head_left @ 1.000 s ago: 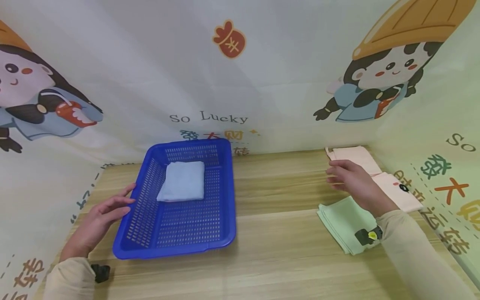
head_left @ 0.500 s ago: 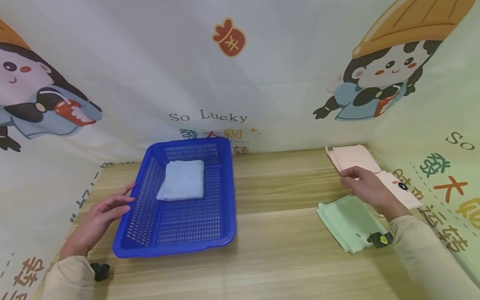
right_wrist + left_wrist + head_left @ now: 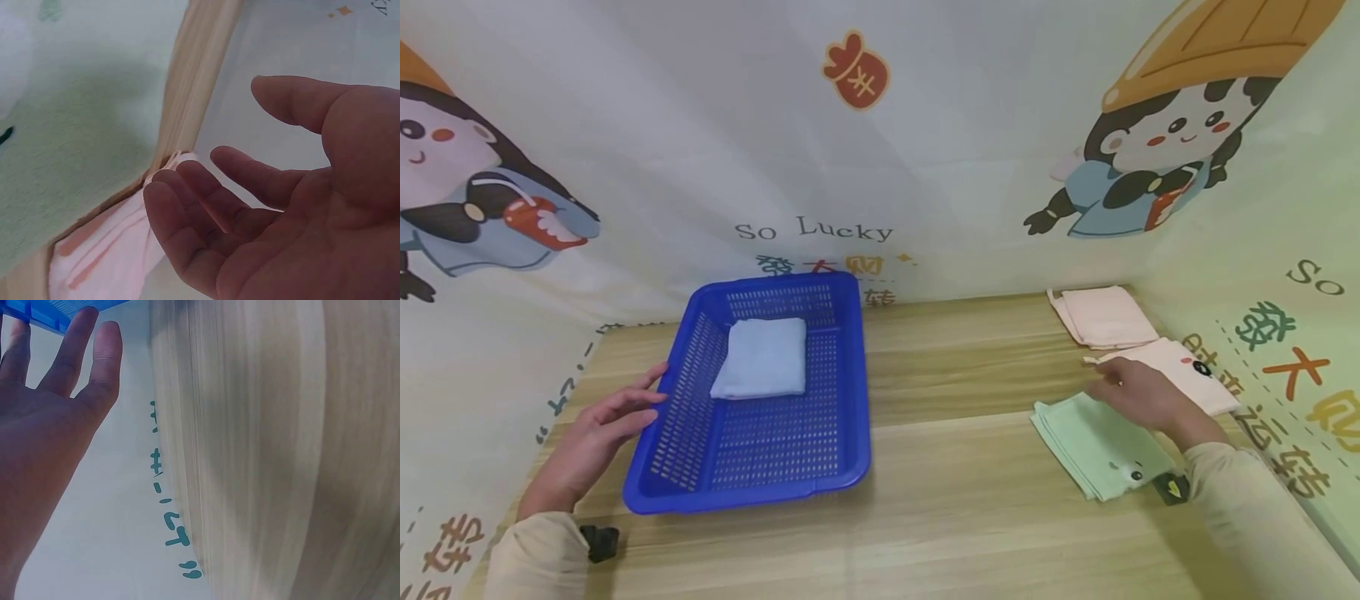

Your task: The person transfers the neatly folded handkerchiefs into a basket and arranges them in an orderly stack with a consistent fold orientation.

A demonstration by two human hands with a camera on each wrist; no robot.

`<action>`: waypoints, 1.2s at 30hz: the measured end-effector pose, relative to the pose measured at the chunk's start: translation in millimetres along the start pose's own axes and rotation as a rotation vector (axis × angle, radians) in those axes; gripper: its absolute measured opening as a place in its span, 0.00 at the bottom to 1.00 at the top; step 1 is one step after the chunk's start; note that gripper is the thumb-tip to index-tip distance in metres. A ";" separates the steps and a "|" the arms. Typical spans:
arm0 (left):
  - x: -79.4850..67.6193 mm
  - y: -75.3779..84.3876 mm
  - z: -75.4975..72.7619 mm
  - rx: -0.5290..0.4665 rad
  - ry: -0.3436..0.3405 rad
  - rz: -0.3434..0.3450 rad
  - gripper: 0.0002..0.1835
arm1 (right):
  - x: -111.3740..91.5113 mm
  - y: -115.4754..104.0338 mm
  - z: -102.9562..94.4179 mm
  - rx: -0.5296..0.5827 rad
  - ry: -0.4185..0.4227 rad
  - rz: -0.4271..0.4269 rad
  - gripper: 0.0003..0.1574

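In the head view my left hand (image 3: 597,435) rests its straight fingertips against the left rim of a blue plastic basket (image 3: 850,454). The left wrist view has the fingers spread right at the basket's (image 3: 37,314) edge. A folded light blue towel (image 3: 763,358) lies inside. On the right, my right hand (image 3: 1142,398) hovers between a folded green towel (image 3: 1097,446) and a pale pink towel (image 3: 1180,367) with a printed face. Its fingers (image 3: 181,244) are loosely bent and hold nothing, close to the pink towel's folded edge (image 3: 112,256); the thumb stands apart.
Another folded pink towel (image 3: 1105,317) lies at the back right of the wooden table (image 3: 947,500). Printed cloth walls (image 3: 955,183) rise behind the table and along both sides. Dark wrist devices (image 3: 599,543) sit at the sleeves.
My right hand has moved from over the pink towels toward me and slightly right, to between the printed pink towel and the green one. My left hand stays at the basket.
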State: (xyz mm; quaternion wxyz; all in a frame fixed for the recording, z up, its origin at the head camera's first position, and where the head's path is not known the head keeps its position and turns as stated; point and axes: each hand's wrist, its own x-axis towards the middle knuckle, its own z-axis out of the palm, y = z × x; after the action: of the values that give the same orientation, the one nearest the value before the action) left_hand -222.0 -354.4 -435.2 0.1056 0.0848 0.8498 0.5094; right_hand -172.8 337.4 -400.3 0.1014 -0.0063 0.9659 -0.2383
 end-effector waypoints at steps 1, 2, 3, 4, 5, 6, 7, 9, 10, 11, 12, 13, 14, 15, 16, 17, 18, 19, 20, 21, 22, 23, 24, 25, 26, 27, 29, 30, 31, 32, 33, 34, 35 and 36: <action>-0.1 0.1 0.1 -0.003 -0.001 0.003 0.25 | -0.7 1.8 0.1 -0.008 -0.009 0.007 0.41; -0.1 0.2 0.2 -0.004 -0.001 0.004 0.25 | -1.5 3.3 0.4 -0.013 -0.019 0.014 0.42; -0.1 0.3 0.3 -0.005 -0.001 0.005 0.25 | -2.2 4.9 0.8 -0.019 -0.028 0.022 0.42; -0.1 0.4 0.3 -0.005 -0.001 0.006 0.25 | -2.9 6.3 1.1 -0.021 -0.037 0.030 0.43; 0.0 0.5 0.3 -0.006 -0.002 0.005 0.25 | -3.7 7.3 1.6 -0.016 -0.049 0.044 0.45; 0.0 0.6 0.3 -0.007 -0.002 0.004 0.25 | -4.6 8.2 2.3 -0.009 -0.057 0.056 0.46; -0.1 0.6 0.3 -0.009 -0.001 0.002 0.25 | -5.6 8.9 3.3 -0.001 -0.064 0.068 0.47; -0.3 0.5 0.3 -0.013 -0.001 0.002 0.25 | -7.7 9.2 6.2 0.014 -0.070 0.078 0.50; -0.5 0.4 0.3 -0.015 0.000 0.002 0.25 | -8.8 8.9 8.1 0.023 -0.069 0.075 0.52; -0.8 0.2 0.3 -0.017 0.000 0.004 0.25 | -9.8 8.4 10.2 0.026 -0.068 0.071 0.54; -1.1 0.0 0.2 -0.019 0.001 0.007 0.25 | -10.7 8.2 12.4 0.025 -0.067 0.063 0.56; -1.3 -0.3 0.2 -0.021 0.001 0.011 0.25 | -11.6 7.8 14.5 0.026 -0.065 0.054 0.57; -1.5 -0.7 0.1 -0.021 0.001 0.015 0.25 | -12.4 7.1 16.5 0.027 -0.062 0.045 0.59; -1.6 -1.0 0.0 -0.023 0.002 0.019 0.25 | -13.3 6.7 18.3 0.028 -0.060 0.039 0.60; -1.7 -1.3 0.0 -0.023 0.002 0.021 0.24 | -14.2 6.3 19.8 0.030 -0.061 0.036 0.61; -1.7 -1.6 0.0 -0.025 0.001 0.022 0.24 | -15.0 6.1 21.1 0.030 -0.063 0.036 0.62; -1.7 -1.8 0.1 -0.028 0.001 0.024 0.24 | -15.9 6.0 22.2 0.031 -0.067 0.039 0.62; -1.7 -2.0 0.2 -0.032 0.001 0.025 0.24 | -17.0 6.0 23.1 0.031 -0.069 0.040 0.62; -1.6 -2.1 0.4 -0.037 0.000 0.025 0.24 | -18.1 6.4 24.1 0.022 -0.067 0.037 0.62; -1.7 -2.1 0.6 -0.041 0.001 0.027 0.24 | -19.1 6.8 25.0 0.012 -0.064 0.032 0.62; -1.8 -2.0 0.7 -0.046 0.000 0.030 0.24 | -20.1 7.3 26.0 0.002 -0.062 0.030 0.61; -1.9 -1.9 0.8 -0.050 -0.001 0.033 0.23 | -21.0 7.9 26.9 -0.012 -0.054 0.025 0.61; -2.1 -1.7 1.0 -0.053 -0.002 0.036 0.23 | -22.2 8.4 27.4 -0.028 -0.048 0.021 0.60; -2.3 -1.5 1.1 -0.054 -0.002 0.039 0.23 | -23.2 8.8 27.9 -0.046 -0.040 0.019 0.59; -2.5 -1.3 1.2 -0.056 -0.002 0.041 0.23 | -23.8 9.5 28.6 -0.067 -0.030 0.017 0.57; -2.8 -1.2 1.3 -0.055 -0.002 0.046 0.23 | -24.0 10.2 29.1 -0.087 -0.021 0.018 0.56; -3.2 -1.2 1.4 -0.055 -0.002 0.052 0.23 | -24.1 12.1 30.5 -0.129 -0.005 0.025 0.53; -3.3 -1.2 1.4 -0.055 -0.001 0.054 0.23 | -24.1 12.9 31.4 -0.148 0.001 0.028 0.52; -3.3 -1.3 1.5 -0.056 0.000 0.056 0.23 | -23.8 13.8 32.8 -0.162 0.008 0.031 0.52; -3.2 -1.4 1.6 -0.056 0.002 0.057 0.23 | -23.3 14.7 33.9 -0.173 0.013 0.035 0.51; -3.1 -1.5 1.8 -0.054 0.001 0.057 0.23 | -23.3 15.4 35.1 -0.179 0.016 0.038 0.51; -2.7 -1.6 2.0 -0.052 0.003 0.053 0.23 | -23.4 15.5 36.2 -0.179 0.015 0.046 0.51; -2.3 -1.6 2.2 -0.051 0.004 0.049 0.23 | -23.6 15.6 37.2 -0.178 0.014 0.052 0.52; -1.9 -1.6 2.5 -0.048 0.004 0.045 0.23 | -23.8 15.5 38.1 -0.176 0.013 0.059 0.52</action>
State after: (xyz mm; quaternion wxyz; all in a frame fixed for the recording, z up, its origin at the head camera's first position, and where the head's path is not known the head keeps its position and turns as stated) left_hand -219.5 -353.5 -437.5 0.0947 0.1003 0.8354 0.5321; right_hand -141.3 335.1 -435.9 0.1014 0.0149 0.9835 -0.1493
